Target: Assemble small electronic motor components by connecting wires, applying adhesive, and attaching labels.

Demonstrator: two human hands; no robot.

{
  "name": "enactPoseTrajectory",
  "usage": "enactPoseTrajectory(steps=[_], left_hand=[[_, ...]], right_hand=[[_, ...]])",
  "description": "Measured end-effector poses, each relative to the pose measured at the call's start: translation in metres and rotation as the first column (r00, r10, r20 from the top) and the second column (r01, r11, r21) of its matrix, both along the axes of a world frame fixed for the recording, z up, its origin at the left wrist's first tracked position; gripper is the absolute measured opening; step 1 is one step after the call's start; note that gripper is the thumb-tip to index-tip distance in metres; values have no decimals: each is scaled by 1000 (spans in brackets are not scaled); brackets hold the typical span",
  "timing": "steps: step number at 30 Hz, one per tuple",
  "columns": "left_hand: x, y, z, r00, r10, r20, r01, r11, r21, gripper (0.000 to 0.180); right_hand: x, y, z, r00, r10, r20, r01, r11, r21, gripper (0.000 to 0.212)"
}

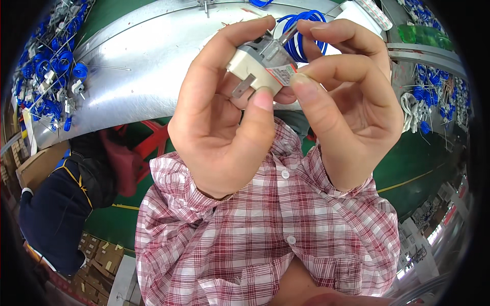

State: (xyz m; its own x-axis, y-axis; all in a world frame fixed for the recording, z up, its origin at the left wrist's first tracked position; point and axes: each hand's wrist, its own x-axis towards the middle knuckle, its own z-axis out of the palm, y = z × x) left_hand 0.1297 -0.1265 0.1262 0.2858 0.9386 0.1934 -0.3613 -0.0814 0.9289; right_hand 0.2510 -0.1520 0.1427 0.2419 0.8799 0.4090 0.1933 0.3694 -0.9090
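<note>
Close in front of me, my left hand [217, 135] grips a capillary thermostat [249, 68] with a cream plastic body, a grey metal top and a flat metal terminal sticking out. Its thumb presses the near side while the fingers curl round the far side. The thumb and forefinger of my right hand [357, 109] pinch the edge of a small white label [284, 75] with a red border, which lies against the thermostat's body. A coil of blue tubing [305, 34] hangs behind the right fingertips; its join to the thermostat is hidden.
Beyond my hands stretches a shiny metal worktop [138, 76]. Heaps of blue-coiled thermostats [48, 76] lie at the left, with more blue coils [434, 84] at the right. Near the latter are a roll of labels [375, 13] and a green bottle [421, 35]. A person in dark clothes [56, 214] sits at the left.
</note>
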Motion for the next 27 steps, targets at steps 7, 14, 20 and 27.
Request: enactPoseTrajectory(steps=[7,14,20,27], left_hand=[[0,0,0,1000,7,21,-7,1000,-20,49],[3,0,0,999,41,17,-41,999,-23,49],[5,1,-2,998,62,20,-62,998,-17,49],[4,1,-3,998,60,-8,-60,998,2,49]], right_hand=[[-1,1,1,1000,-5,-23,5,1000,-21,10],[0,2,1,1000,-9,-28,8,1000,-18,10],[1,4,-3,1000,-5,4,5,1000,-1,10],[0,6,-3,995,-26,96,18,997,78,12]])
